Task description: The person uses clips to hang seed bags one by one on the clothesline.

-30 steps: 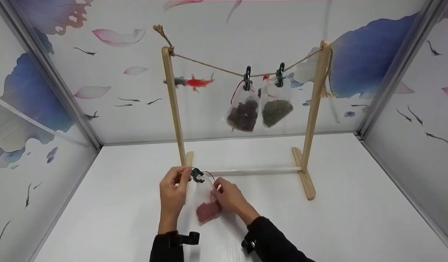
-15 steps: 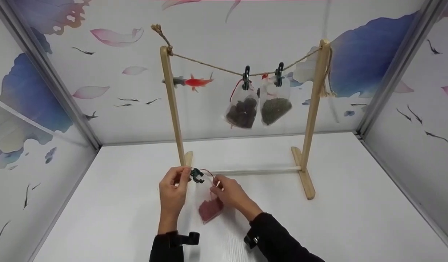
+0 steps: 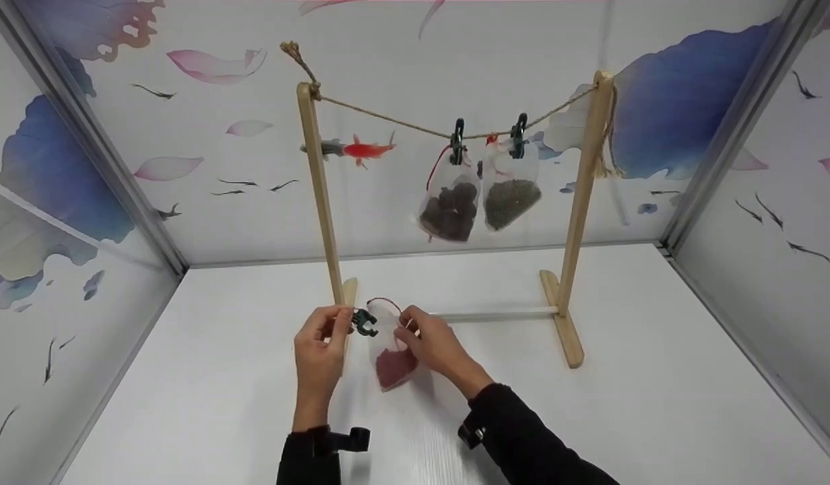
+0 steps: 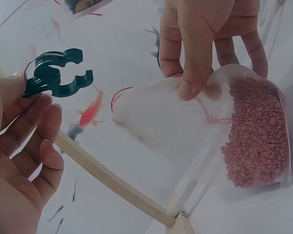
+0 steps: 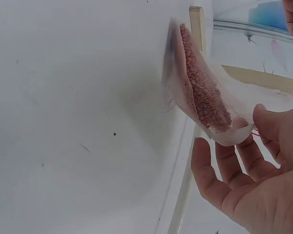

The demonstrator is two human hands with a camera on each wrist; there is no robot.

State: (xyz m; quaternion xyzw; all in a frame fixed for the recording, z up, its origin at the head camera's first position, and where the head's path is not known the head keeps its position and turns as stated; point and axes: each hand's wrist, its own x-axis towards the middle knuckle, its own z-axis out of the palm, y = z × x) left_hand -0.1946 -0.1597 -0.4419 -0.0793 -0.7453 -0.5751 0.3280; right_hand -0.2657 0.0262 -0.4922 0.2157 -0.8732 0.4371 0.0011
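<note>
Above the white tabletop (image 3: 590,417), just in front of the wooden rack's left foot, the two hands meet over a small mesh pouch. Furthest left, the left hand (image 3: 318,350) pinches a dark green clip (image 3: 364,322) between thumb and fingertips; in the left wrist view the clip (image 4: 56,73) has its mouth spread, pointing toward the pouch. Just to the right of it hangs the mesh pouch (image 3: 391,350), white and see-through, with red grains settled in its lower end and a red drawstring looped at the top. Its long axis runs roughly up and down, neck uppermost, and the neck lies right beside the clip's mouth, not yet inside it as far as I can tell. To the right again, the right hand (image 3: 434,343) holds the pouch by its upper part, thumb and fingers curled round the gathered mesh; the right wrist view shows the pouch (image 5: 200,97) lifted clear of the tabletop. So the clip hand is on the pouch's left and the holding hand on its right, both near the neck.

Beyond them stands the rack (image 3: 317,195), a twine line (image 3: 388,121) strung between its posts. On the line's right half two more filled pouches hang from dark clips: one with dark lumps (image 3: 450,209), one with greenish bits (image 3: 511,199).
</note>
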